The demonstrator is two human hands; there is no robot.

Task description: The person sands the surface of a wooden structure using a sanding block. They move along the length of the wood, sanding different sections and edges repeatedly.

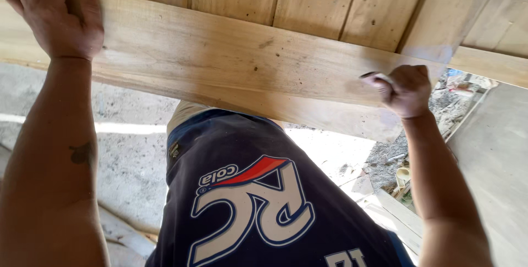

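Observation:
A long pale wooden plank (231, 63) runs across the view from upper left to right, lying over other boards. My left hand (52, 14) grips the plank's far edge at the upper left, fingers curled over it. My right hand (404, 88) is closed around a small grey object (374, 77), which is pressed against the plank's face near its right end. What the object is I cannot tell.
More wooden boards (330, 3) lie side by side behind the plank. A concrete floor (126, 151) shows below, with scrap wood and rubble (401, 184) at the right. My dark blue shirt (258, 206) fills the lower middle.

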